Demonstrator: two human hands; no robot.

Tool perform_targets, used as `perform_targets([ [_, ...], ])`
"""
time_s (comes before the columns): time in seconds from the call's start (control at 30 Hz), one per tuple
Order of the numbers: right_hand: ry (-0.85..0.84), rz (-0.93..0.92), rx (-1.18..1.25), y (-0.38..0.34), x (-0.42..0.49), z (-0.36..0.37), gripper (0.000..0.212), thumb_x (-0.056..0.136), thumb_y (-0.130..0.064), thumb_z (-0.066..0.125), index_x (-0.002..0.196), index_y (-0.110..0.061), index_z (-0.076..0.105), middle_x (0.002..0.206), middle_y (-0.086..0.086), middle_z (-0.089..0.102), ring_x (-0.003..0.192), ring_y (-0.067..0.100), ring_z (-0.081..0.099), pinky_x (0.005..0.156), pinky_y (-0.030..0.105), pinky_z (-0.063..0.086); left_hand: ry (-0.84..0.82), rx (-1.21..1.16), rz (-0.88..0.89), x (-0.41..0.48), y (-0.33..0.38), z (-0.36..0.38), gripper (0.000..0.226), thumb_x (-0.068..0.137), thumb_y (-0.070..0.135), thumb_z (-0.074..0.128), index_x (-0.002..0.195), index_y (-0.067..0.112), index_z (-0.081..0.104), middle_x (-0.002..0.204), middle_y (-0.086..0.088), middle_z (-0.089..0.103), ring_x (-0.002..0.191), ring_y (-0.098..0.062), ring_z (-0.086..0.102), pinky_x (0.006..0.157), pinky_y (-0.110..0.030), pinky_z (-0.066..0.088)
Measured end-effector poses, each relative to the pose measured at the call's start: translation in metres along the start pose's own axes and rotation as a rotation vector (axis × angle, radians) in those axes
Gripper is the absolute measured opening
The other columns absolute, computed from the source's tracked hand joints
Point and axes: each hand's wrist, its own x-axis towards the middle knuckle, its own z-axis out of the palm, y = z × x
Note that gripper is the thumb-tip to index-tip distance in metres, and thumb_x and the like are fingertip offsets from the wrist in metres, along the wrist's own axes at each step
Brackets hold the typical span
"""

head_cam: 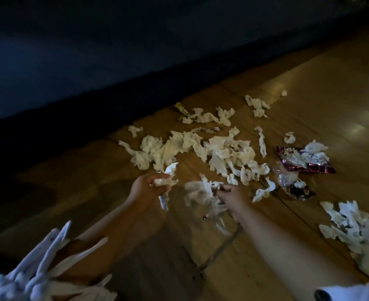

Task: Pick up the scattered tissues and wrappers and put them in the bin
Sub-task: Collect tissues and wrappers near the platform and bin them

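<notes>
Our left hand [150,189] grips a crumpled tissue [165,181], our right hand [233,197] a blurred tissue bunch [201,192]. Beyond both hands many tissues [222,153] lie scattered, with a purple wrapper [287,157] to their right. We see no bin, so we judge most of the work is left.

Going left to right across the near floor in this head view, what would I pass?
Left hand gripping a tissue, right hand gripping tissues, clear crumpled wrapper, tissue heap by the right edge.

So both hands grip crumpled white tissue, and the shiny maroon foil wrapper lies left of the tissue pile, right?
No: in the head view the shiny maroon foil wrapper lies right of the tissue pile. Left hand and right hand do grip tissue.
</notes>
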Motion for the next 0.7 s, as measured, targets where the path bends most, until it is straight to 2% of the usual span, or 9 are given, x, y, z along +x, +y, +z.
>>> perform_targets([
  [0.07,-0.022,-0.04,0.003,-0.041,-0.022,0.013,0.034,0.088,-0.01,0.061,0.12,-0.001,0.059,0.094,0.009,0.058,0.065,0.013,0.052,0.057,0.022,0.043,0.043,-0.108,-0.004,-0.02,0.012,-0.029,0.03,0.076,0.004,0.072,0.105,0.012,0.069,0.108,-0.006,0.066,0.086,-0.008,0.063,0.071,-0.012,0.054],
  [0.17,-0.088,-0.118,-0.025,-0.1,-0.057,0.043,0.041,0.087,-0.017,0.063,0.125,-0.004,0.056,0.106,0.014,0.061,0.069,0.012,0.054,0.059,0.023,0.046,0.113,-0.205,-0.019,-0.053,0.024,-0.079,0.026,0.076,0.01,0.073,0.094,0.029,0.07,0.11,-0.005,0.067,0.095,-0.018,0.067,0.085,-0.043,0.056],
  [0.23,-0.137,-0.183,-0.02,-0.131,-0.079,0.07,0.043,0.085,-0.017,0.066,0.124,-0.004,0.057,0.104,0.011,0.06,0.072,0.011,0.053,0.065,0.024,0.044,0.175,-0.251,-0.022,-0.076,0.03,-0.117,0.029,0.074,0.012,0.074,0.088,0.037,0.07,0.112,-0.006,0.066,0.098,-0.023,0.067,0.087,-0.049,0.055],
  [0.3,-0.197,-0.25,-0.034,-0.156,-0.104,0.099,0.042,0.082,-0.018,0.069,0.121,-0.005,0.059,0.098,0.007,0.06,0.073,0.009,0.054,0.063,0.023,0.044,0.228,-0.289,-0.025,-0.1,0.031,-0.155,0.027,0.074,0.016,0.074,0.091,0.037,0.07,0.113,-0.005,0.066,0.101,-0.024,0.066,0.088,-0.047,0.054],
  [0.4,-0.324,-0.326,-0.06,-0.188,-0.144,0.147,0.039,0.08,-0.016,0.071,0.117,-0.006,0.061,0.091,0.002,0.062,0.073,0.007,0.056,0.062,0.021,0.046,0.354,-0.304,-0.014,-0.138,0.032,-0.213,0.028,0.079,0.016,0.07,0.102,0.031,0.068,0.113,0.002,0.064,0.104,-0.017,0.063,0.086,-0.031,0.054],
  [0.47,-0.412,-0.354,-0.054,-0.209,-0.17,0.181,0.037,0.08,-0.017,0.071,0.115,-0.008,0.062,0.092,0.002,0.065,0.074,0.009,0.059,0.063,0.022,0.048,0.465,-0.328,-0.015,-0.164,0.031,-0.254,0.028,0.077,0.011,0.071,0.098,0.03,0.068,0.107,0.0,0.066,0.089,-0.014,0.067,0.068,-0.019,0.056],
  [0.53,-0.49,-0.388,-0.057,-0.228,-0.197,0.217,0.037,0.08,-0.02,0.072,0.114,-0.009,0.062,0.1,0.004,0.067,0.074,0.011,0.06,0.062,0.022,0.048,0.61,-0.29,0.003,-0.192,0.027,-0.293,0.03,0.075,0.006,0.072,0.097,0.027,0.068,0.097,-0.004,0.07,0.075,-0.011,0.066,0.06,-0.011,0.051],
  [0.63,-0.61,-0.432,-0.008,-0.252,-0.238,0.273,0.036,0.08,-0.017,0.072,0.113,-0.008,0.062,0.1,0.008,0.066,0.072,0.012,0.06,0.059,0.022,0.049,0.806,-0.318,-0.016,-0.234,0.012,-0.344,0.034,0.075,0.001,0.071,0.106,0.016,0.068,0.09,-0.009,0.068,0.065,-0.007,0.062,0.054,-0.012,0.048],
  [0.7,-0.689,-0.409,0.045,-0.262,-0.265,0.314,0.034,0.08,-0.015,0.072,0.112,-0.008,0.063,0.099,0.01,0.067,0.079,0.019,0.063,0.071,0.032,0.054,0.935,-0.298,-0.052,-0.258,0.0,-0.371,0.033,0.076,0.006,0.072,0.108,0.016,0.068,0.088,-0.009,0.066,0.064,-0.014,0.056,0.049,-0.01,0.045],
])
